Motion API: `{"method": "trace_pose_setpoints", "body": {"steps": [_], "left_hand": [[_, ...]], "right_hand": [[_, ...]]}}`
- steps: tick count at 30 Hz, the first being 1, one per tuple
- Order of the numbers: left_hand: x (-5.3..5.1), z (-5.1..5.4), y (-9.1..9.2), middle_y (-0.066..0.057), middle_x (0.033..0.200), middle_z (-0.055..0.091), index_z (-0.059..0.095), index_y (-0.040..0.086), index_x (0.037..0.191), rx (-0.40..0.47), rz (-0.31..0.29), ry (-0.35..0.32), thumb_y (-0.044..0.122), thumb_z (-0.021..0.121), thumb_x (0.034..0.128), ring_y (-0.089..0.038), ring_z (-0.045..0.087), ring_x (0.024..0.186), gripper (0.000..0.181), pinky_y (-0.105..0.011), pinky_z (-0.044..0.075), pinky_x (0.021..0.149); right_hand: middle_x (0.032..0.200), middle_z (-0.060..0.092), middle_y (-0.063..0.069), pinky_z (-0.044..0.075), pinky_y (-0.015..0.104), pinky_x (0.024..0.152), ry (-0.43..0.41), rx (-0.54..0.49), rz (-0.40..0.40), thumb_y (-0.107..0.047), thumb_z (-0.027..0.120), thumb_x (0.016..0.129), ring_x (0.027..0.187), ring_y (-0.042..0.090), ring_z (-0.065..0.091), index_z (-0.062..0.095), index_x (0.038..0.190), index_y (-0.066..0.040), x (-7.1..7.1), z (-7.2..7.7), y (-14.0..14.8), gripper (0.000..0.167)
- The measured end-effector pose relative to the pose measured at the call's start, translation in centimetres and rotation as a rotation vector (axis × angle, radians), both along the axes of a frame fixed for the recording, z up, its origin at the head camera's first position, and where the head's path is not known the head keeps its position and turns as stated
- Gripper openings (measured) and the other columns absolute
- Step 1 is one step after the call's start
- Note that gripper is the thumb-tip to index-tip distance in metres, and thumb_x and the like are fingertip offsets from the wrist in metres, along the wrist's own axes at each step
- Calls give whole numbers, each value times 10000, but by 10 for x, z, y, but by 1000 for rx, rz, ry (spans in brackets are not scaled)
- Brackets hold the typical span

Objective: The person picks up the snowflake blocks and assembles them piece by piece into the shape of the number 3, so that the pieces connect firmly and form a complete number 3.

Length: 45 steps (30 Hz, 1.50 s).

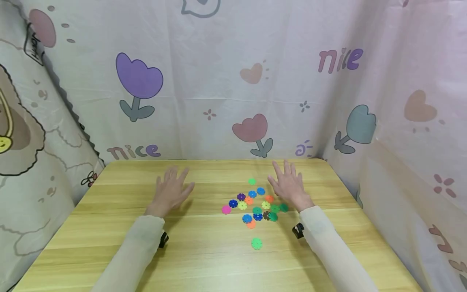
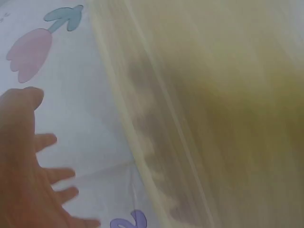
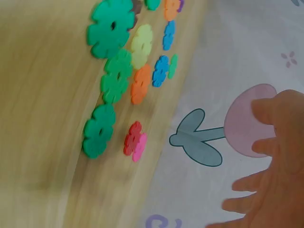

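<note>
Both hands hover over a wooden table with fingers spread, holding nothing. My left hand (image 1: 170,193) is on the left side, away from the pieces; the left wrist view shows its thumb and fingers apart over bare wood. My right hand (image 1: 290,185) is just right of a loose group of flat plastic snowflake discs. Among them are a pink disc (image 1: 226,209), a purple disc (image 1: 241,196), a yellow disc (image 1: 242,205) and a light green disc (image 1: 256,243) nearest me. In the right wrist view, a red disc (image 3: 133,138) lies beside green discs (image 3: 99,131).
The wooden table (image 1: 204,259) ends at a back edge against a printed curtain (image 1: 204,81) with flowers and hearts. More curtain (image 1: 412,162) hangs along the right side and the left. Each wrist carries a small black device (image 1: 298,230).
</note>
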State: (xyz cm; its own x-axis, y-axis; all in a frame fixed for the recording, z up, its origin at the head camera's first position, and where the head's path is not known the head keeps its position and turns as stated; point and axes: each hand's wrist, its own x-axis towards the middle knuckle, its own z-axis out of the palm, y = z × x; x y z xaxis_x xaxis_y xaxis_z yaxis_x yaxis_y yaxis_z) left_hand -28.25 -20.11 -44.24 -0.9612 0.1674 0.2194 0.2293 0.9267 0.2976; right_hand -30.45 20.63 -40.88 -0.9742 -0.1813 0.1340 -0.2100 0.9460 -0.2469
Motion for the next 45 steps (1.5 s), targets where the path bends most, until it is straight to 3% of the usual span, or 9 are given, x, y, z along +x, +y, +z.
{"method": "trace_pose_setpoints", "body": {"steps": [6, 10, 15, 20, 26, 30, 34, 38, 45], "left_hand": [[0, -3, 17, -231, 1413, 594, 574, 15, 1414, 254, -198, 55, 173, 663, 997, -465, 538, 1312, 455, -640, 453, 1097], [5, -1, 34, -224, 1286, 657, 656, -12, 1298, 357, -284, -50, 109, 685, 974, -432, 613, 1172, 348, -580, 528, 1012], [8, -4, 51, -178, 1222, 688, 687, 1, 1242, 343, -336, -181, 121, 702, 970, -313, 628, 1075, 297, -480, 557, 944], [9, -8, 63, -124, 1163, 707, 714, 27, 1201, 310, -347, -244, 129, 724, 958, -215, 641, 1010, 264, -409, 574, 905], [13, -10, 75, -137, 1112, 703, 723, 6, 1170, 339, -359, -293, 121, 749, 942, -229, 694, 970, 256, -405, 600, 882], [15, -14, 82, -103, 1095, 693, 735, 33, 1152, 337, -333, -299, 108, 761, 929, -215, 679, 982, 236, -410, 595, 893], [16, -19, 88, -83, 1079, 704, 751, 42, 1121, 299, -353, -273, 117, 768, 924, -206, 661, 990, 211, -413, 592, 900], [16, -20, 94, -75, 1060, 714, 757, 38, 1106, 277, -372, -261, 145, 766, 927, -207, 646, 986, 208, -423, 584, 909], [16, -21, 100, -48, 1015, 687, 764, 68, 1067, 263, -345, -263, 155, 788, 909, -196, 638, 962, 181, -418, 581, 895]], "right_hand": [[1561, 435, 308, 397, 684, 1130, -9, -184, 52, -287, 582, 1047, 1410, 530, 447, 369, 1576, -47, -1, 1, 2, 619], [1416, 593, 299, 539, 581, 1017, -52, -297, 91, -207, 631, 1017, 1229, 465, 630, 531, 1457, -18, -3, -1, -1, 490], [1276, 688, 269, 607, 490, 903, -109, -361, 155, -109, 668, 984, 1045, 387, 716, 665, 1280, 16, -3, -5, -8, 321], [1190, 725, 211, 618, 429, 860, -178, -395, 179, -85, 698, 963, 994, 323, 716, 695, 1229, 20, 0, -7, -16, 286], [1159, 724, 185, 614, 366, 819, -249, -397, 196, -85, 731, 942, 962, 255, 689, 719, 1191, -5, 4, -10, -26, 262], [1109, 734, 143, 608, 355, 822, -270, -382, 221, -61, 744, 923, 956, 255, 680, 730, 1163, -14, 8, -12, -31, 245], [1084, 737, 113, 607, 344, 826, -295, -370, 251, -48, 750, 914, 964, 260, 679, 734, 1142, -18, 12, -15, -35, 231], [1093, 750, 100, 610, 349, 838, -298, -356, 271, -61, 756, 917, 967, 247, 684, 741, 1130, -31, 16, -17, -40, 215], [1056, 744, 66, 605, 320, 779, -304, -346, 273, -73, 764, 917, 914, 192, 682, 747, 1129, -56, 20, -20, -43, 213]]}}
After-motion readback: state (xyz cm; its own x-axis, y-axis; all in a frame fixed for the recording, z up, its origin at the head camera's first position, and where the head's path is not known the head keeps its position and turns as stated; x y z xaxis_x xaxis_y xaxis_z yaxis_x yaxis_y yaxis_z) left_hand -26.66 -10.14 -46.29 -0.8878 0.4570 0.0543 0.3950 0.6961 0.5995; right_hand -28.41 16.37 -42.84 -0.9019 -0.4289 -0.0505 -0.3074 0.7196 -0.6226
